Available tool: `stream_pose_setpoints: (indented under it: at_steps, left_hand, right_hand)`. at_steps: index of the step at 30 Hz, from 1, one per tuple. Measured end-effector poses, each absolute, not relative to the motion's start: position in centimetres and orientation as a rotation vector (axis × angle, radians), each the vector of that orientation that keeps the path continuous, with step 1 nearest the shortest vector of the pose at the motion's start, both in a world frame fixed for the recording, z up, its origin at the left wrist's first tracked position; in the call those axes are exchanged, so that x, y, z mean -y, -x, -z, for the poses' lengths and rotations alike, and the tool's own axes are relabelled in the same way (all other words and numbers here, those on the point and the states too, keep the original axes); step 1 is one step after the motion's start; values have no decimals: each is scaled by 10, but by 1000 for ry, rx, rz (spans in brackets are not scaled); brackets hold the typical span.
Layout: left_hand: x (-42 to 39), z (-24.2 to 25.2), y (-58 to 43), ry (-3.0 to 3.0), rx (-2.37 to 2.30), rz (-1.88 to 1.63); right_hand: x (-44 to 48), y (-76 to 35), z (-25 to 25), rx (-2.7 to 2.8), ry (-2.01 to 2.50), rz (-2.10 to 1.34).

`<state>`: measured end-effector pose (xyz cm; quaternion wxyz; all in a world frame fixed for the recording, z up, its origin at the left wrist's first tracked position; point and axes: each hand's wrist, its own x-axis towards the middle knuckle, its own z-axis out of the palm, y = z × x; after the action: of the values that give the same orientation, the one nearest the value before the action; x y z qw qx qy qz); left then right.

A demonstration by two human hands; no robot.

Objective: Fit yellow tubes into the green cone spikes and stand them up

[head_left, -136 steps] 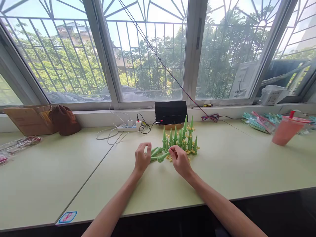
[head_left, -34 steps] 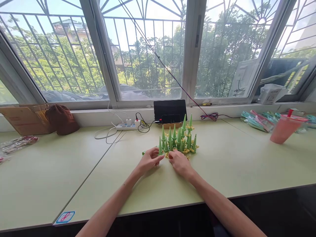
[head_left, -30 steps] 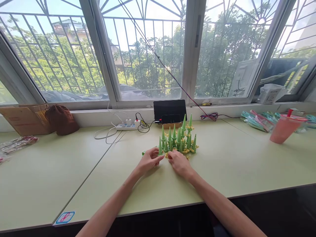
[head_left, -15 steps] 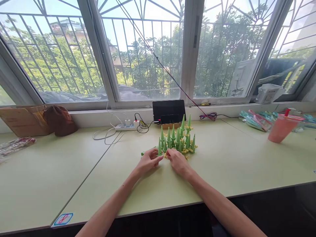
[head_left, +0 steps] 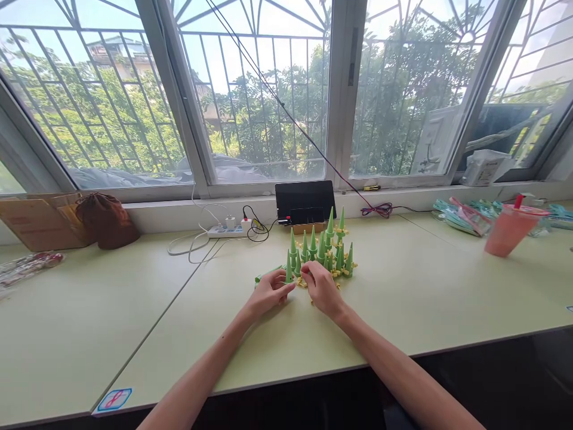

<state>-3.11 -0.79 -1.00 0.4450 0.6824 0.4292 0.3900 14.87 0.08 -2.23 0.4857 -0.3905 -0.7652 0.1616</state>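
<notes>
Several pointed green cones (head_left: 330, 227) stand upright in a cluster on the table, with small yellow pieces (head_left: 353, 265) stuck on or lying among them. My left hand (head_left: 270, 290) curls its fingers and thumb round the base of a green cone (head_left: 289, 269) at the cluster's near left. Just to the right, my right hand (head_left: 323, 288) has its thumb and fingertips pinched together; whatever is between them is too small to make out. A few loose yellow bits lie between the hands. Behind my left fingers, a green piece (head_left: 258, 279) rests on its side, partly covered.
A black tablet (head_left: 305, 200) leans at the back behind the cones. Left of it are a power strip (head_left: 224, 230) and cables. A pink cup (head_left: 513, 232) and plastic bags (head_left: 463, 216) stand at the right. A brown pouch (head_left: 107, 221) and cardboard box (head_left: 42, 222) sit at the left.
My right hand has lifted slightly and turned upward, its pinched fingertips staying close to the left hand's cone. My left hand has stayed put.
</notes>
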Motion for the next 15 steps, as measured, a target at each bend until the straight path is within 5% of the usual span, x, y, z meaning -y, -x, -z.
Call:
stream_pose_setpoints:
  at_steps: [15]
  left_hand:
    - [10,11,28,-1659,-943,-941]
  right_hand:
    - [6,-144,18,1666,788,-903]
